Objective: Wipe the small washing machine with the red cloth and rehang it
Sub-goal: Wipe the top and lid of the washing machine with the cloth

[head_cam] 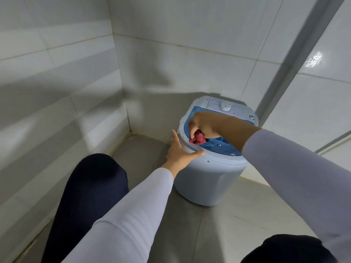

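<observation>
The small washing machine (209, 179) is a pale blue round tub with a darker blue lid and a white control dial at its back. It stands on the grey floor against the tiled wall. My right hand (205, 123) reaches over the lid and is closed on the bunched red cloth (198, 138), which presses on the lid's front left edge. My left hand (180, 149) grips the machine's top rim on its left side, thumb lying along the front of the rim.
White tiled walls (66, 92) meet in a corner to the left of the machine. A grey vertical strip (296, 61) runs down the wall behind it. My knees in dark trousers (91, 186) are bent low at the left and the bottom right.
</observation>
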`<state>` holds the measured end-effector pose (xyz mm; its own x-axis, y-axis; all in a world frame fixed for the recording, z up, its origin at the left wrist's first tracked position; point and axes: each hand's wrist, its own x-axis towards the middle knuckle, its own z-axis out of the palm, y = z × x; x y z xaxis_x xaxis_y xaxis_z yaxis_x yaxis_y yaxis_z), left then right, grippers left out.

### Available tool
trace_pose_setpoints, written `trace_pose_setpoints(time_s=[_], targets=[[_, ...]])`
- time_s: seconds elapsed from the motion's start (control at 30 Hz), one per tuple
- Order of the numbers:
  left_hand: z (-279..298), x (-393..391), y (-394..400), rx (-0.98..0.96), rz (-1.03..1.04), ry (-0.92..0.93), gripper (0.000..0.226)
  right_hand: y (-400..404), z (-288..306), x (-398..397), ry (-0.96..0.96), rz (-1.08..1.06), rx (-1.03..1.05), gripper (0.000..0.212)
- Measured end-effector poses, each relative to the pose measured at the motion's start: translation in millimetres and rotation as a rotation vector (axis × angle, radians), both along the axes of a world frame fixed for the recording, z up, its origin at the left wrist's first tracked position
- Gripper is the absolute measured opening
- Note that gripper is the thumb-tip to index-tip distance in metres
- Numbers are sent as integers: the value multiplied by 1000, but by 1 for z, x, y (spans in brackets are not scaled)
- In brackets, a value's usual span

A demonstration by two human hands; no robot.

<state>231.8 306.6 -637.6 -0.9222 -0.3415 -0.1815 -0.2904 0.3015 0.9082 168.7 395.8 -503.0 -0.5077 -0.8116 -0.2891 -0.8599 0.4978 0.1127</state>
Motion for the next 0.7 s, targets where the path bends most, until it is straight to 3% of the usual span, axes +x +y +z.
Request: trace_pose_setpoints(time_s=[0.2, 0.33, 0.7], targets=[[-2, 2, -2, -11, -12, 4, 140, 15, -3, 6, 83, 187, 146, 33], [-4, 4, -4, -3, -13, 2, 148, 40, 3, 2, 93, 194, 160, 35], [-4, 3, -18, -110, -74, -11, 133, 67, -23, 22, 171, 195, 145, 42]])
